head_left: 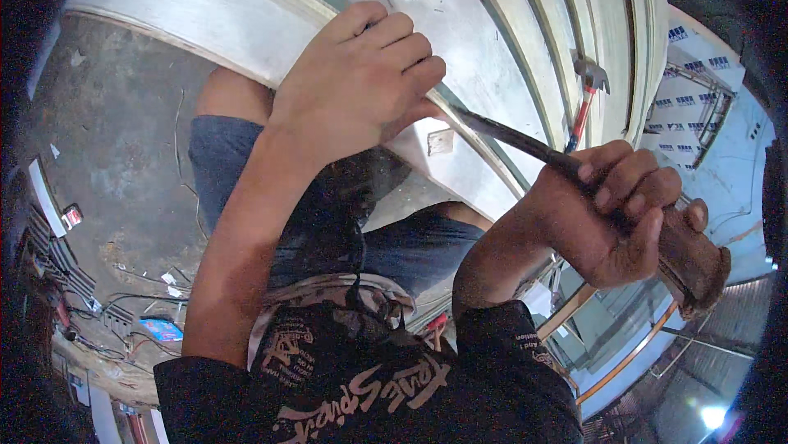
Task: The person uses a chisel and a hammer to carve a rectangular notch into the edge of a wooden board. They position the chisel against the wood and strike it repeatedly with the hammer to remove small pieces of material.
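Note:
A chisel (pixel 525 142) with a dark metal blade and a brown wooden handle slants across the view above a white panel. My right hand (pixel 611 214) is wrapped round the handle, whose worn, flared end sticks out to the lower right. My left hand (pixel 361 87) is closed at the blade's far end, thumb and forefinger against it, and hides the tip. Beneath the left hand runs the white panel (pixel 205 13) with pale wooden strips. To the right, a claw hammer (pixel 584 103) with a red handle rests on the curved-looking slats.
Several pale slats (pixel 525 34) run along the panel's far side. My knees in dark shorts (pixel 222 157) are below the panel. On the grey floor (pixel 123 132) at left lie cables, scraps and a blue packet (pixel 161 329). A blue surface (pixel 730 189) stands at right.

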The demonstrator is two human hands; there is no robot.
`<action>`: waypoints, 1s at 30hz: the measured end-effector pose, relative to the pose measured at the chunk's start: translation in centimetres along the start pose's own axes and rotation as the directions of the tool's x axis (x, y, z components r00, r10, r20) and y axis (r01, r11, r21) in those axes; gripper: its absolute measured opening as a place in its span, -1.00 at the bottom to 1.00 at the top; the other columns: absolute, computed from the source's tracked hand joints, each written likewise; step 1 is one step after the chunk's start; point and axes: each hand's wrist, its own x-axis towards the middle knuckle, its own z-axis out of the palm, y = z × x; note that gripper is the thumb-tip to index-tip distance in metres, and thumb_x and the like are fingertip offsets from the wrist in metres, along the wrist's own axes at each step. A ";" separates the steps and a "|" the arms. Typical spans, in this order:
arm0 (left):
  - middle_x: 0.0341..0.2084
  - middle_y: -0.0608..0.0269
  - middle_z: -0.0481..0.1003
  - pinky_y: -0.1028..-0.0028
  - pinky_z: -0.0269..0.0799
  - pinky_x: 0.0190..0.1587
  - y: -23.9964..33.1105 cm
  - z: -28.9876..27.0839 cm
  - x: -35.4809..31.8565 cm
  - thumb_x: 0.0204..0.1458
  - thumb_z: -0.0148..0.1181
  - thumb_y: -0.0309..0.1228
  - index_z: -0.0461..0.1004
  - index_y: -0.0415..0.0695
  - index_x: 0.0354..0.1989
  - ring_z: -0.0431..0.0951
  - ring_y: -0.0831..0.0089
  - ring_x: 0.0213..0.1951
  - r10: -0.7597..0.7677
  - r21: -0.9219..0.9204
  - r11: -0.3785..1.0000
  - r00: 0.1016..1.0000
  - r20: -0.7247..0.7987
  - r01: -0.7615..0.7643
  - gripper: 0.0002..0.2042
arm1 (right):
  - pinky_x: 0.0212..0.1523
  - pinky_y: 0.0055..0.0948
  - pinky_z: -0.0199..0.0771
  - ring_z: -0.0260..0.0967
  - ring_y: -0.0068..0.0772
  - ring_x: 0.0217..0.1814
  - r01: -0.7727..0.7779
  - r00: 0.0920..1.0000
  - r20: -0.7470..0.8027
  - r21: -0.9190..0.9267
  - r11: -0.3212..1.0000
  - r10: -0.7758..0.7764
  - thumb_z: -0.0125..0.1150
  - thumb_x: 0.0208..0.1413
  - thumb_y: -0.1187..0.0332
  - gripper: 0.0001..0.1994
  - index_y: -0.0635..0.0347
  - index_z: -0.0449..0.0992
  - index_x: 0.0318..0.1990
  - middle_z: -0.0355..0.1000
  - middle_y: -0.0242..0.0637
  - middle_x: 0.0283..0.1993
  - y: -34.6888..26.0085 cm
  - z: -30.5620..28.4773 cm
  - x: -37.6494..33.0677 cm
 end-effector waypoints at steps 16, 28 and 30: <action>-0.30 0.44 0.51 0.26 0.30 0.03 -0.1 0.7 -0.2 -0.22 0.35 -0.10 0.53 0.03 -0.23 0.48 0.39 -0.14 -0.005 -0.011 1.000 0.999 -0.044 0.005 -0.63 | -0.66 -0.53 0.02 -0.01 -0.61 -0.67 0.120 0.987 -0.070 -0.299 0.947 -0.147 0.09 0.02 0.29 -0.80 -0.08 0.30 -0.18 0.16 -0.53 -0.54 -0.7 2.7 -1.3; -0.32 0.41 0.51 0.29 0.28 0.04 -0.1 1.0 -0.8 -0.18 0.35 -0.11 0.55 0.01 -0.26 0.46 0.41 -0.16 -0.005 -0.020 1.000 0.998 -0.064 0.004 -0.67 | -0.63 -0.54 0.01 -0.01 -0.65 -0.68 -0.027 0.998 -0.066 -0.019 0.999 0.026 0.13 -0.11 0.33 -0.83 0.01 0.29 -0.35 0.11 -0.56 -0.59 0.8 -0.3 1.5; -0.33 0.41 0.51 0.29 0.27 0.04 0.0 1.1 -0.9 -0.17 0.35 -0.11 0.55 0.01 -0.26 0.46 0.41 -0.16 -0.008 -0.028 1.000 0.998 -0.067 0.006 -0.67 | -0.63 -0.54 0.02 -0.01 -0.64 -0.67 0.007 0.998 -0.058 -0.094 0.996 -0.013 0.11 -0.14 0.33 -0.82 0.00 0.25 -0.38 0.08 -0.56 -0.61 0.8 -1.4 1.8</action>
